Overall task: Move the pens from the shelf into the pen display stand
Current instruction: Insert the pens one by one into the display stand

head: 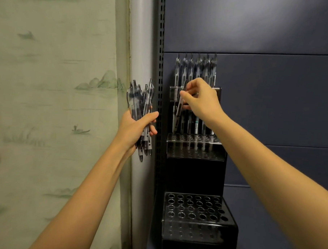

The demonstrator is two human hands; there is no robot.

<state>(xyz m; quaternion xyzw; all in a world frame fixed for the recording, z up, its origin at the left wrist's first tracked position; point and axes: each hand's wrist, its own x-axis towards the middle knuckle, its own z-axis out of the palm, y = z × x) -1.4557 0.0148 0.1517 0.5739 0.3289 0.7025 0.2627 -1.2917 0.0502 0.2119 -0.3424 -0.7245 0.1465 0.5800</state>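
Note:
My left hand [135, 129] grips a bundle of several clear-barrelled black pens [140, 102], held upright beside the shelf upright. My right hand [200, 99] pinches a single pen [179, 108], tilted, over the left end of the upper tier of the black pen display stand [194, 154]. Several pens [196, 69] stand in the back row of that tier, their tops rising above my right hand. The lower tier [193, 208] has a clear perforated plate with open holes and no pens in it.
The stand hangs on a dark blue back panel [273, 91]. A slotted metal upright [160, 49] runs along its left side. Further left are a white column and green landscape wallpaper [54, 82].

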